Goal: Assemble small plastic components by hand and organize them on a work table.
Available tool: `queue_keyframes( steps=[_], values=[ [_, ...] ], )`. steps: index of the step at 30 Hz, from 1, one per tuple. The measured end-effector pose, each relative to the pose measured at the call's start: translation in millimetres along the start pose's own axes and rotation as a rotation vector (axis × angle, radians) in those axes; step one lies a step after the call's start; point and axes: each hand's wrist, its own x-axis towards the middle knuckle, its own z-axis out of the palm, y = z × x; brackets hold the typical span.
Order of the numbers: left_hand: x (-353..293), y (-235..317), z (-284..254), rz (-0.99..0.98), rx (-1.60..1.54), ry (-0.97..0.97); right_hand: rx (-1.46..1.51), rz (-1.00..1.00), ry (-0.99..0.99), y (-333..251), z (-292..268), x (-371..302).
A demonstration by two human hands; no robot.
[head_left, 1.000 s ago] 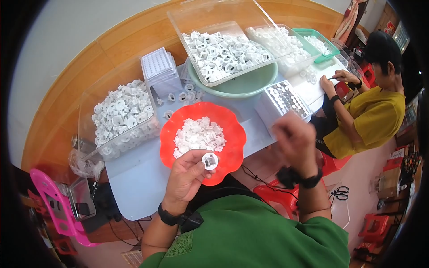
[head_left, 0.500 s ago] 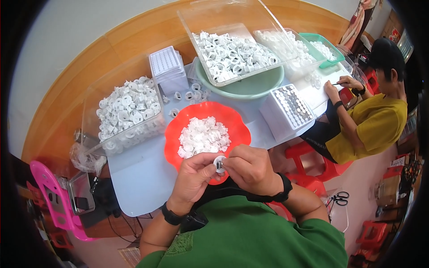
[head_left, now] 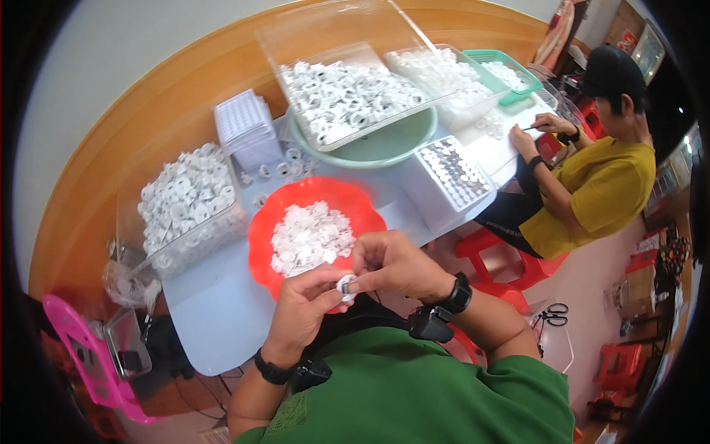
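Note:
A small round white plastic part (head_left: 345,287) with a dark slot sits between my two hands, above the near rim of a red wavy-edged bowl (head_left: 370,214). My left hand (head_left: 302,302) pinches it between thumb and fingers. At its right edge, the thumb of my right hand (head_left: 405,268) presses on the part, the other fingers curled; whether they also hold a tiny piece is hidden. Inside the bowl is a heap of small white translucent plastic pieces (head_left: 310,235).
Clear bins of white parts stand left (head_left: 200,240) and atop a pale green basin (head_left: 414,140). Stacked white trays (head_left: 244,126) stand behind the bowl; a filled tray stack (head_left: 436,196) is right. A person in yellow (head_left: 606,185) works at the table's right end.
The view has shifted, so the table's things appear further left. My right hand's fingers have lifted and spread slightly around the part; my left hand keeps its pinch.

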Motion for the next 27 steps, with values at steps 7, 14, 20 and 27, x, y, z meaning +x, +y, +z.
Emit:
queue_keyframes(
  steps=[7,14,20,27],
  values=[
    [-1.2,-4.3,-13.3,-0.018,-0.147,0.039,-0.576,-0.414,0.373,-19.4,-34.1,-30.1],
    [2.7,-9.1,-17.7,-0.021,-0.213,0.063,-1.341,-0.465,0.929,-35.8,-120.4,-43.1],
    [6.5,-10.2,-14.1,-0.041,-0.206,0.084,-1.586,-0.354,0.859,-35.9,-133.3,-35.0],
    [5.3,-8.9,-11.4,-0.047,-0.186,0.141,-1.6,-0.312,0.853,-29.1,-137.8,-30.0]
  ],
)
